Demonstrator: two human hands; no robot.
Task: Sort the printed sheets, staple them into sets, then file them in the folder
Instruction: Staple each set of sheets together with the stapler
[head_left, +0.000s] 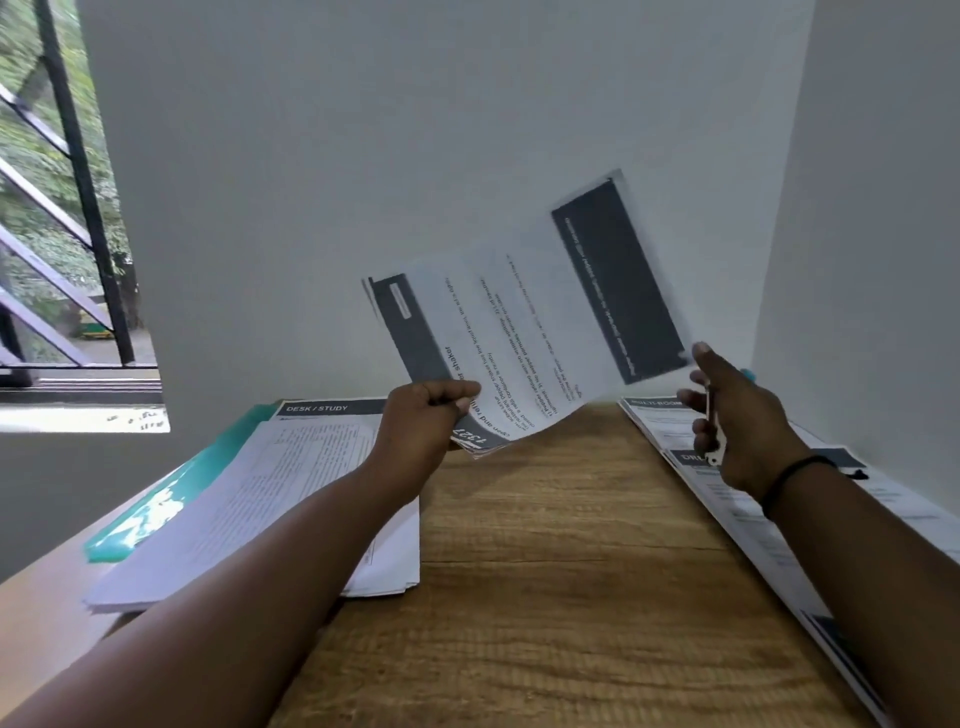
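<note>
The left hand (423, 415) is pinching the sheets (524, 332) by their near corner, fanning up-right. The right hand (737, 415) is gripping a stapler (712, 431), just beyond their far edge.

A small study or home-office corner is showing here. A wooden desk (545, 571) is sitting pushed into the angle of two plain white walls (415, 130). Stacks of printed sheets (291, 493) are lying on both sides of it, the left one headed "DESK / STUDY", over a green plastic folder (156, 509). At the left, a barred window (67, 208) is looking out onto trees and a paved yard.
</note>
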